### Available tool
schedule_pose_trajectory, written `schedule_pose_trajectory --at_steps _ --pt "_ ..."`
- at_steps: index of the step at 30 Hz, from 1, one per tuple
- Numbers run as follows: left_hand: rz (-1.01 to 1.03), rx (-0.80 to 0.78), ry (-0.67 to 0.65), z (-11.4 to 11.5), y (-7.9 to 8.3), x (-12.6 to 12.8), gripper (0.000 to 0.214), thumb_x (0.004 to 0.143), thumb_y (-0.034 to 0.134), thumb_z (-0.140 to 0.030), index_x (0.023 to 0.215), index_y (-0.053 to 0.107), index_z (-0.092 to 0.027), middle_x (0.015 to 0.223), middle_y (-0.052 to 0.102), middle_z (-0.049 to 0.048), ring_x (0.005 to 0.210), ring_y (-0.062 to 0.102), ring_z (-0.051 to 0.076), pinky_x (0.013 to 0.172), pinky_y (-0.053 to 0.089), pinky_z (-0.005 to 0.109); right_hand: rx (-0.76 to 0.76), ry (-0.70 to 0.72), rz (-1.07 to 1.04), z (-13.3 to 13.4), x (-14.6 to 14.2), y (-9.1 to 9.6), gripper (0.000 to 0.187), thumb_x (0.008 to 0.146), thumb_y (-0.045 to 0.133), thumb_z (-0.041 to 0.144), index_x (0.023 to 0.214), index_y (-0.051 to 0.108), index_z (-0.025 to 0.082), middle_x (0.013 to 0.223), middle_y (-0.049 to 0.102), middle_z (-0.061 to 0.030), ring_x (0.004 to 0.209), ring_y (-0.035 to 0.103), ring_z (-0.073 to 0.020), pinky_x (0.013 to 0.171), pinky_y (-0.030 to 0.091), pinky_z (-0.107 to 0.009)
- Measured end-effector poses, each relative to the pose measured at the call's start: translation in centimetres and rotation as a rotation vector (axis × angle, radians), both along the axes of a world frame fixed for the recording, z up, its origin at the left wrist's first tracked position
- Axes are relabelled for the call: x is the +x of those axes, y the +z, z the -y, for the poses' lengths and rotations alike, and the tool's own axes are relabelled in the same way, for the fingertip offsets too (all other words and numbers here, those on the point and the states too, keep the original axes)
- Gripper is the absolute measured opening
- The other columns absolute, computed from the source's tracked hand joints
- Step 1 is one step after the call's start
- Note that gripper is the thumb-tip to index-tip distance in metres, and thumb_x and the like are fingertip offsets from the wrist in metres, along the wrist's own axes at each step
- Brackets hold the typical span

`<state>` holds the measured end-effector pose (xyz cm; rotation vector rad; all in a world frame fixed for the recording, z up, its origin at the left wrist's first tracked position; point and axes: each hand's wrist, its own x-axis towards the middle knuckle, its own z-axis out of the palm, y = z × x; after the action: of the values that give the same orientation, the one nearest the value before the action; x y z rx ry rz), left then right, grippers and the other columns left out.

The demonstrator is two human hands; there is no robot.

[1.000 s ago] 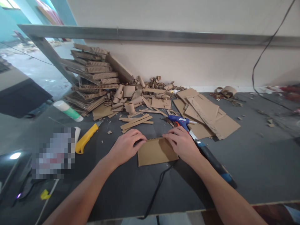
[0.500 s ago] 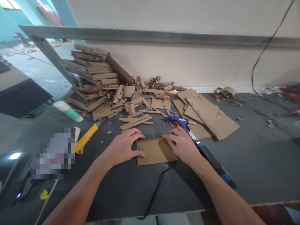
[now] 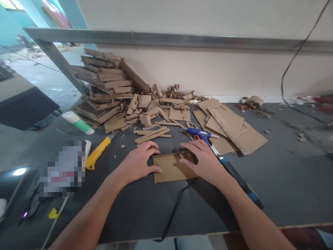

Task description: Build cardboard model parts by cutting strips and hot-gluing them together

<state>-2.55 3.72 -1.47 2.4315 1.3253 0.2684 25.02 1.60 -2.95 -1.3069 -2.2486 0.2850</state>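
A small rectangular cardboard piece (image 3: 170,168) lies flat on the dark table, with a corrugated strip along its far edge. My left hand (image 3: 142,161) grips its left end, thumb on the near side and fingers bent at the far left corner. Above its right part is my right hand (image 3: 204,158), thumb and fingers spread apart and nothing between them. Just beyond that hand lies a blue glue gun (image 3: 199,133), and a long black-and-blue tool (image 3: 239,182) with a metal blade rests beside my right forearm.
Cardboard scraps and rolls (image 3: 149,106) are heaped beside a stack of corrugated pieces (image 3: 111,83). Flat cardboard sheets (image 3: 249,139) lie at right. On the left are a yellow-handled cutter (image 3: 97,154) and a white-green bottle (image 3: 78,122). A black cord (image 3: 178,199) crosses the near edge.
My right hand has loosened from the cardboard's far edge, its fingers lifting and spreading. My left hand keeps its place on the left end.
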Motion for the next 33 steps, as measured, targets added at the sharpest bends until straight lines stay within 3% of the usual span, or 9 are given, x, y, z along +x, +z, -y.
schedule_pose_trajectory --at_steps 5,9,12,14,16,20,25,33 --pt "0.055 -0.114 0.066 -0.1 -0.1 0.0 0.045 0.076 0.075 -0.054 0.107 0.068 -0.022 0.135 0.055 0.0086 0.113 0.062 0.029 0.091 0.052 0.037 -0.175 -0.017 0.065 0.2 0.0 0.5 0.070 0.081 0.072 0.057 0.139 0.051 0.024 0.135 0.059 -0.0139 0.126 0.053 -0.0351 0.094 0.053 -0.052" --pt "0.079 -0.211 0.104 0.2 0.4 0.0 0.071 0.064 0.079 -0.064 0.120 0.062 -0.023 0.142 0.048 0.0104 0.122 0.057 0.033 0.094 0.051 0.039 -0.302 -0.154 0.050 0.2 -0.1 1.0 0.083 0.079 0.069 0.065 0.146 0.044 0.024 0.141 0.054 -0.0165 0.125 0.054 -0.0368 0.086 0.055 -0.046" --pt "0.065 -0.284 0.205 0.6 1.0 -0.3 0.080 0.060 0.077 -0.068 0.124 0.058 -0.024 0.137 0.050 0.0116 0.110 0.063 0.031 0.082 0.053 0.036 -0.400 -0.310 -0.018 0.2 -0.1 1.4 0.071 0.086 0.061 0.060 0.142 0.047 0.019 0.116 0.067 -0.0140 0.098 0.066 -0.0302 0.076 0.053 -0.039" --pt "0.012 -0.311 0.296 0.9 1.4 -0.4 0.067 0.066 0.073 -0.067 0.114 0.059 -0.023 0.119 0.059 0.0101 0.096 0.066 0.028 0.072 0.051 0.034 -0.472 -0.344 -0.039 0.2 -0.1 1.5 0.062 0.091 0.056 0.055 0.139 0.049 0.017 0.093 0.071 -0.0087 0.082 0.067 -0.0264 0.071 0.051 -0.036" --pt "-0.047 -0.327 0.341 1.0 1.6 -0.3 0.054 0.069 0.072 -0.063 0.102 0.059 -0.023 0.099 0.064 0.0066 0.086 0.065 0.027 0.066 0.047 0.033 -0.504 -0.350 -0.036 0.3 -0.3 1.4 0.057 0.091 0.056 0.051 0.136 0.051 0.015 0.083 0.070 -0.0060 0.079 0.066 -0.0262 0.069 0.048 -0.035" --pt "-0.056 -0.377 0.355 0.9 1.7 0.3 0.043 0.068 0.076 -0.053 0.092 0.059 -0.022 0.086 0.064 0.0028 0.076 0.063 0.023 0.060 0.042 0.030 -0.485 -0.389 -0.127 0.4 -0.3 0.8 0.057 0.088 0.060 0.052 0.132 0.053 0.016 0.083 0.070 -0.0051 0.075 0.066 -0.0245 0.067 0.047 -0.035" --pt "0.025 -0.365 0.407 0.7 1.4 0.6 0.045 0.063 0.080 -0.048 0.093 0.061 -0.021 0.085 0.066 0.0023 0.075 0.065 0.022 0.061 0.043 0.029 -0.542 -0.385 -0.425 0.3 0.1 0.5 0.054 0.078 0.070 0.050 0.120 0.057 0.018 0.083 0.066 -0.0033 0.067 0.062 -0.0191 0.063 0.048 -0.033" --pt "0.073 -0.284 0.429 0.3 0.9 -0.2 0.043 0.075 0.069 -0.061 0.092 0.060 -0.022 0.082 0.067 0.0025 0.068 0.065 0.020 0.056 0.045 0.029 -0.558 -0.281 -0.864 0.0 -0.3 0.9 0.050 0.073 0.076 0.048 0.108 0.056 0.019 0.076 0.060 0.0016 0.067 0.058 -0.0144 0.063 0.048 -0.030"
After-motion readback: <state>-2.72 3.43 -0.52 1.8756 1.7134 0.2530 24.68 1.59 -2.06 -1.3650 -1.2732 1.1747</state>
